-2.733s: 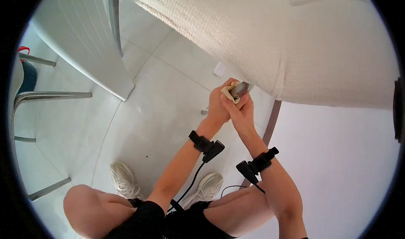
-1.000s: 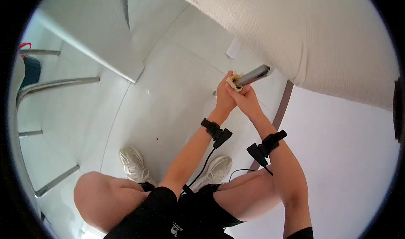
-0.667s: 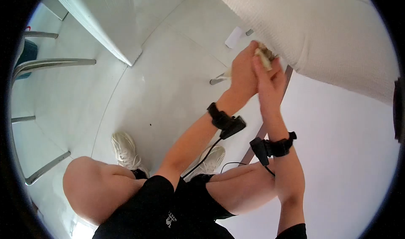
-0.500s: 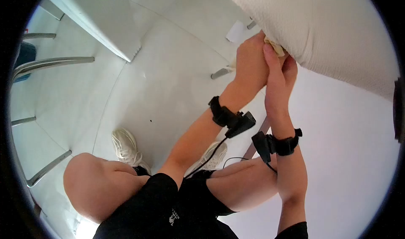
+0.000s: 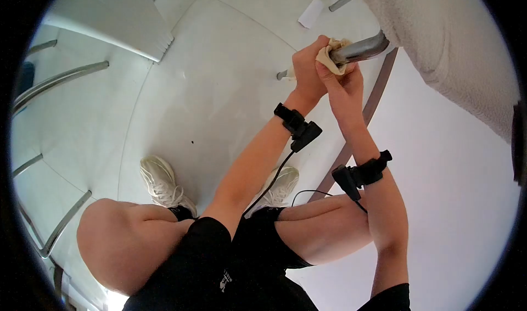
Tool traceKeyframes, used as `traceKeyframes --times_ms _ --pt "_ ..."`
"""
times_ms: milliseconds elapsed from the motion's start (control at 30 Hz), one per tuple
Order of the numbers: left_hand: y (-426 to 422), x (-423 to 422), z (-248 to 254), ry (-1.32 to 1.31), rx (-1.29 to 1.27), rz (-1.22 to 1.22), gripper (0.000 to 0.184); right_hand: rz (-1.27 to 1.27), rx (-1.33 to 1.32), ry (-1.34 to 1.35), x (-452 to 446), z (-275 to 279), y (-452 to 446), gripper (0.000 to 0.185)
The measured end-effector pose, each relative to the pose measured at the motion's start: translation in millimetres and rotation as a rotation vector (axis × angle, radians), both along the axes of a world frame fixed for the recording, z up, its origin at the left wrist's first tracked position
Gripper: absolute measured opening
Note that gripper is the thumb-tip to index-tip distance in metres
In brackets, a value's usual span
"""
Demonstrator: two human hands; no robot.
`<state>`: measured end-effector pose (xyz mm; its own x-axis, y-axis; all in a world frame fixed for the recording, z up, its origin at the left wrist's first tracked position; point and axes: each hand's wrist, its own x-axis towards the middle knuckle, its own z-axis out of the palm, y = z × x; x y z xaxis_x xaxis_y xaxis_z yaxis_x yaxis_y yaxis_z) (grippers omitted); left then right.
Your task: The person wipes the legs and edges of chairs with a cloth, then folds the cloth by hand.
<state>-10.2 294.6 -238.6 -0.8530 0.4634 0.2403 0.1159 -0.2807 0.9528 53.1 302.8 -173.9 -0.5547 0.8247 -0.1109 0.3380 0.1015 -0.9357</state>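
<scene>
A cream cloth (image 5: 330,59) is wrapped around a metal chair leg (image 5: 362,48), which runs out from under a beige fabric cover (image 5: 439,42). My left hand (image 5: 308,66) presses the cloth from the left side, its fingers curled round behind the leg. From the right, my right hand (image 5: 345,86) grips the same cloth, with the thumb on its near edge. The two hands touch below the cloth. The leg's lower end is hidden by the hands and cloth.
Other metal legs (image 5: 63,80) stand at the left, near a white panel (image 5: 121,20). A white paper piece (image 5: 311,13) lies on the tiled floor (image 5: 219,53). My shoes (image 5: 159,182) are below. A brown baseboard (image 5: 379,86) edges the white wall (image 5: 439,174).
Both hands, with the cloth, have drawn back from the fabric cover, down and slightly left along the leg. More of the metal leg shows now, and the view has shifted.
</scene>
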Motion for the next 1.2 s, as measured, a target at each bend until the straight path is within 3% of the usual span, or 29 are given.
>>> traceKeyframes --times_ms 333,633,733,833,967,1067,1133,1200 --pt "-2 14 -27 -0.034 -0.047 0.040 0.036 0.055 -0.106 -0.148 4 -15 1 0.053" --pt "-15 25 -72 -0.104 -0.195 -0.201 0.035 0.205 -0.090 -0.472 12 -53 16 0.059" --pt "-15 30 -101 -0.420 0.013 -0.275 0.043 0.210 -0.056 -0.645 15 -68 15 0.062" --pt "-41 19 -52 -0.019 -0.299 -0.133 0.044 0.213 -0.046 -0.697 21 -59 15 0.067" --pt "-59 15 -47 -0.026 -0.368 -0.143 0.044 0.292 -0.121 -0.789 22 -49 13 0.064" --pt "-73 15 -45 -0.104 -0.382 -0.136 0.039 0.355 -0.050 -1.026 -7 -4 -9 0.049" --pt "-76 22 -41 -0.151 -0.368 -0.054 0.034 0.425 0.034 -1.081 -10 2 -11 0.045" --pt "-80 29 -30 -0.297 -0.292 -0.123 0.033 0.440 0.140 -1.037 -9 14 -15 0.045"
